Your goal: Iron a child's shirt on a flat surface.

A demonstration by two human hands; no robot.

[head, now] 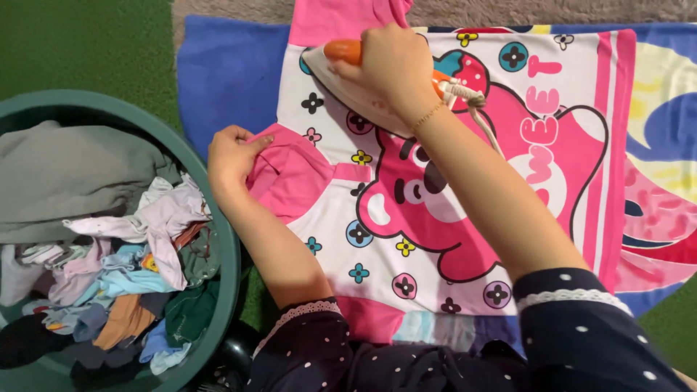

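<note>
head view — right hand fingers wrapped around iron on shirt; left hand fingers pinching pink sleeve.

— What covers the floor?
— Green carpet, with a grey rug along the top edge.
— And at the left edge?
— A round green basin of mixed laundry.

Your right hand sits on the iron atop the shirt, which lies on the blanket spread over the floor; your left hand rests on the shirt's sleeve, with the laundry basket of clothes to its left.
</note>
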